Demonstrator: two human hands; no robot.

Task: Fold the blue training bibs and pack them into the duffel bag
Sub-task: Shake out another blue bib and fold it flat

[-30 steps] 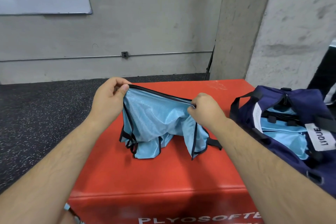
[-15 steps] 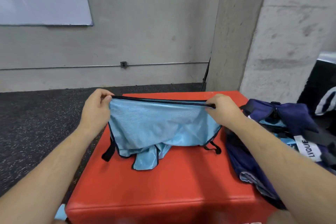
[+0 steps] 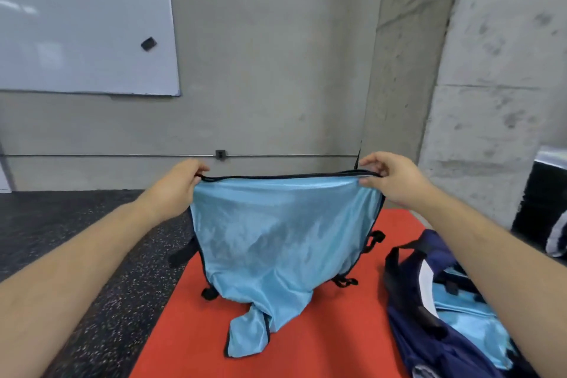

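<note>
My left hand [image 3: 176, 186] and right hand [image 3: 391, 179] each pinch a top corner of the blue bib [image 3: 276, 239]. Its black-trimmed hem is stretched taut between them and its lower end drapes on the red box [image 3: 322, 347]. I judge the slick mesh could slip from either pinch, or a dangling strap could get trapped in the fold and bunch it. The box's left edge runs under the bib, with speckled floor [image 3: 107, 301] beyond. The open duffel bag [image 3: 429, 347], with blue bibs inside, crowds my right, so the bare red nearest me is my room.
</note>
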